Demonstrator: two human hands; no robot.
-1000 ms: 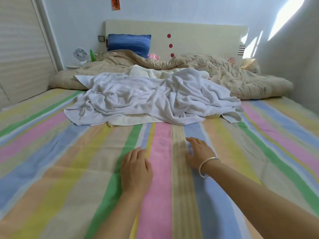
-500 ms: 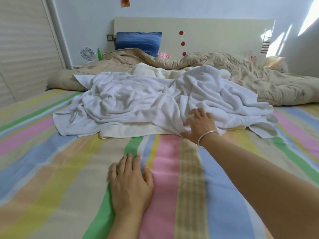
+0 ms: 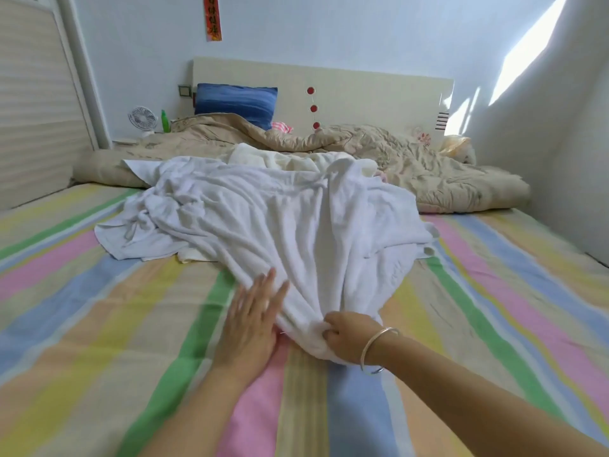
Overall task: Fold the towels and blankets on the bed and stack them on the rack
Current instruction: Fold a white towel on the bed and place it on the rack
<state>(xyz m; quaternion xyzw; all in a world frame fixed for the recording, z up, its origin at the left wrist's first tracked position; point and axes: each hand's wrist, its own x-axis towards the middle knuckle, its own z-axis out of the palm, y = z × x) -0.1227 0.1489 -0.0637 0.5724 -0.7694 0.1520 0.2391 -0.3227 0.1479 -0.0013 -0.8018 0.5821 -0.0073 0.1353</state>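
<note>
White towel [image 3: 296, 225] lies crumpled mid-bed on striped sheet [image 3: 99, 324]; near edge is bunched in the curled fingers of the right hand [image 3: 349, 338]; left hand [image 3: 252, 324] is laid flat, fingers spread, at the cloth's edge; cream towel [image 3: 250, 156] beneath may be dragged along if tangled.

We see a bright, daylit room: hard sunlight falls in slanted patches on the right wall [image 3: 524, 57] and the right end of the headboard [image 3: 362, 94], both blown out to white. Elsewhere the light is soft and even, with faint shadows in the folds of the white towel [image 3: 296, 225]. The left hand [image 3: 250, 324] is smeared by motion blur (its fingers [image 3: 269, 280] most of all), and the striped sheet [image 3: 82, 341] blurs at lower left. The wide lens bows the edges.
</note>
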